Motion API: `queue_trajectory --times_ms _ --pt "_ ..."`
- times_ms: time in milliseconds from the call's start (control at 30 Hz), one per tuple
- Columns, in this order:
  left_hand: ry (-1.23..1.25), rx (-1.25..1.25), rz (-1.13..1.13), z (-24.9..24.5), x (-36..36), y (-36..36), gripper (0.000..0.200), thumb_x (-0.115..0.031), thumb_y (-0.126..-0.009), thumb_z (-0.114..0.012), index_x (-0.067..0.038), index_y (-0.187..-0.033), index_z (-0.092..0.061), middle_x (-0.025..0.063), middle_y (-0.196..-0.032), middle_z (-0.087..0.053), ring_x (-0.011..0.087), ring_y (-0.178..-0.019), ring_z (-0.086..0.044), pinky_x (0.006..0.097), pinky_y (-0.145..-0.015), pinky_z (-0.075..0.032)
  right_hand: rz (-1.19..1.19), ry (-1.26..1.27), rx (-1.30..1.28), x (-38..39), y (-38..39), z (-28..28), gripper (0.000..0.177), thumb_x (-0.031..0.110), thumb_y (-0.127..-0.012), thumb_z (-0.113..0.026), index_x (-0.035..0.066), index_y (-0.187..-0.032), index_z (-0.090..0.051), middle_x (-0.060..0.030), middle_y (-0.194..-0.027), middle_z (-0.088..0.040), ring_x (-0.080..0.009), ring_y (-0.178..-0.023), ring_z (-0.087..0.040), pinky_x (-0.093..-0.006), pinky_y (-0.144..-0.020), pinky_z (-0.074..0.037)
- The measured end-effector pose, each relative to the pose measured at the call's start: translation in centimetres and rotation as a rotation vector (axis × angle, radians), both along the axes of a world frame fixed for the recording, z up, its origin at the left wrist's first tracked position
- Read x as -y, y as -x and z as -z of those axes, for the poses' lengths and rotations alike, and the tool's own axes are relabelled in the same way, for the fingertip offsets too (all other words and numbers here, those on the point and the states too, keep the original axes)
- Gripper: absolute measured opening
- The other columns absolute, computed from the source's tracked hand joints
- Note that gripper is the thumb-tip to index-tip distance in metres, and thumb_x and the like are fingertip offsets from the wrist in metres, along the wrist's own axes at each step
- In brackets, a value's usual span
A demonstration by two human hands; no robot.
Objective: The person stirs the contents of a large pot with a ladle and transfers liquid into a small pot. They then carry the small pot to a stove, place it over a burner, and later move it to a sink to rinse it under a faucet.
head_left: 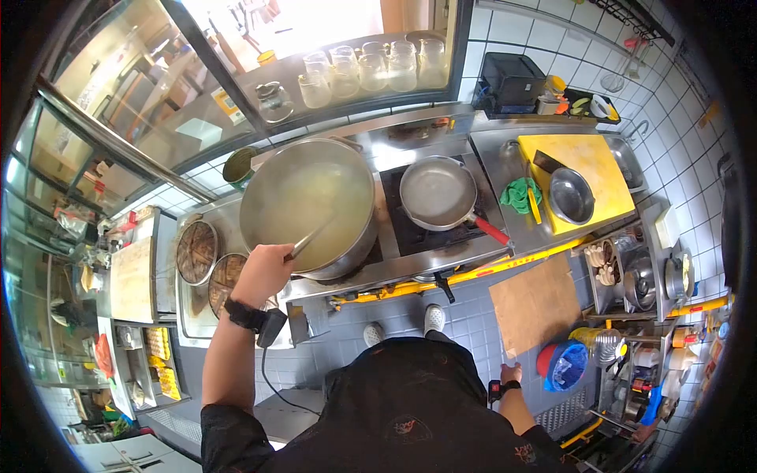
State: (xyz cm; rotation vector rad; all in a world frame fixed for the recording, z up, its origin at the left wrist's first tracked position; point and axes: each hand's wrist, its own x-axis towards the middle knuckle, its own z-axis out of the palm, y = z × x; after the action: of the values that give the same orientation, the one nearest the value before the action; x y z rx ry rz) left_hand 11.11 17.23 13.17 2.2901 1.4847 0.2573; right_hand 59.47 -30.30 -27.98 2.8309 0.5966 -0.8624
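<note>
In the head view, the left hand [270,272] is clenched around the slim metal handle [313,234] of a utensil at the near rim of the large round steel pot [347,264], by the front edge of the stainless-steel bench [386,274]. The handle's long axis slants forward and rightward from that hand into cloudy pale liquid [303,197], its far end hidden. The right hand [512,374], farther from the pot, hangs loosely open, apparently empty.

No wording legible right now: too small on the yellow pipe [493,266], too blurred on the dark shirt [371,394].
</note>
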Motion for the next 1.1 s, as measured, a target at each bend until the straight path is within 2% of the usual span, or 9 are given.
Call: queue_trajectory --times_ms 67,133,267,367,433,733,833,900,1100 --pt "0.091 -0.057 0.082 -0.4 0.2 1.1 0.024 -0.012 -0.082 -0.064 -0.001 -0.103 -0.068 0.0255 -0.084 -0.064 0.0435 -0.080 -0.063 0.0413 -0.070 -0.051 0.181 -0.039 -0.008 -0.2 0.1 0.5 0.045 0.034 -0.093 -0.060 0.015 -0.133 -0.059 -0.0289 -0.130 -0.056 -0.0290 -0.124 -0.056 -0.0429 -0.104 -0.044" --pt "0.158 -0.071 0.091 -2.8 0.8 1.5 0.025 -0.013 -0.082 -0.066 -0.002 -0.104 -0.068 0.0246 -0.082 -0.064 0.0406 -0.076 -0.064 0.0400 -0.068 -0.051 0.025 -0.094 0.020 2.1 -1.7 5.3 0.072 0.038 -0.076 -0.068 -0.008 -0.129 -0.050 -0.0295 -0.127 -0.059 -0.0381 -0.121 -0.058 -0.0419 -0.102 -0.048" --pt "0.264 -0.162 0.101 -5.2 0.6 3.8 0.029 -0.016 -0.082 -0.069 -0.003 -0.108 -0.070 0.0212 -0.077 -0.066 0.0290 -0.063 -0.066 0.0366 -0.061 -0.051 0.039 -0.048 -0.040 1.6 -2.5 5.6 0.069 0.037 -0.077 -0.067 -0.006 -0.129 -0.051 -0.0301 -0.127 -0.059 -0.0381 -0.121 -0.058 -0.0418 -0.101 -0.048" --pt "0.391 -0.272 -0.039 -8.5 0.4 4.2 0.032 -0.018 -0.078 -0.073 -0.004 -0.106 -0.073 0.0200 -0.080 -0.068 0.0337 -0.069 -0.066 0.0387 -0.065 -0.051 -0.566 0.285 -0.044 0.6 -3.0 5.4 0.043 0.031 -0.093 -0.061 0.012 -0.132 -0.058 -0.0269 -0.127 -0.059 -0.0364 -0.124 -0.055 -0.0416 -0.101 -0.047" --pt "0.211 -0.388 -0.019 -9.6 0.0 4.7 0.026 -0.010 -0.070 -0.067 -0.006 -0.094 -0.075 0.0203 -0.081 -0.068 0.0363 -0.075 -0.067 0.0426 -0.070 -0.054 0.166 -0.087 -0.055 -1.7 -1.3 1.3 0.060 0.033 -0.088 -0.068 0.002 -0.135 -0.049 -0.0265 -0.126 -0.060 -0.0373 -0.123 -0.056 -0.0400 -0.102 -0.047" --pt "-0.116 -0.600 -0.074 -5.3 -4.5 4.3 0.013 -0.001 -0.065 -0.060 -0.001 -0.074 -0.070 0.0234 -0.079 -0.066 0.0423 -0.080 -0.065 0.0478 -0.073 -0.054 0.316 -0.166 -0.067 0.5 -1.7 1.0 0.079 0.038 -0.079 -0.070 -0.008 -0.137 -0.043 -0.0293 -0.133 -0.055 -0.0389 -0.126 -0.053 -0.0413 -0.106 -0.044" --pt "-0.101 -0.622 -0.118 -4.5 -6.1 3.2 0.014 -0.005 -0.073 -0.059 0.002 -0.077 -0.070 0.0243 -0.086 -0.068 0.0423 -0.085 -0.067 0.0486 -0.077 -0.055 -0.100 0.054 0.083 6.0 -3.2 9.7 0.035 0.022 -0.096 -0.054 0.007 -0.128 -0.061 -0.0220 -0.119 -0.066 -0.0303 -0.115 -0.062 -0.0396 -0.105 -0.040" --pt "-0.182 -0.537 -0.063 -1.7 -7.9 3.7 0.013 -0.004 -0.073 -0.058 0.001 -0.077 -0.070 0.0251 -0.085 -0.068 0.0428 -0.084 -0.067 0.0491 -0.077 -0.055 -0.219 0.135 0.141 9.2 -4.2 14.5 0.031 0.019 -0.098 -0.049 0.012 -0.125 -0.064 -0.0181 -0.110 -0.069 -0.0268 -0.110 -0.065 -0.0395 -0.104 -0.038" --pt "-0.181 -0.370 0.036 0.3 -8.8 0.8 0.014 -0.011 -0.076 -0.062 0.000 -0.078 -0.070 0.0235 -0.084 -0.067 0.0422 -0.082 -0.065 0.0480 -0.078 -0.053 -0.627 0.355 0.124 7.2 -3.6 9.5 0.030 0.015 -0.098 -0.046 0.020 -0.120 -0.067 -0.0069 -0.090 -0.075 -0.0200 -0.091 -0.071 -0.0393 -0.102 -0.036"
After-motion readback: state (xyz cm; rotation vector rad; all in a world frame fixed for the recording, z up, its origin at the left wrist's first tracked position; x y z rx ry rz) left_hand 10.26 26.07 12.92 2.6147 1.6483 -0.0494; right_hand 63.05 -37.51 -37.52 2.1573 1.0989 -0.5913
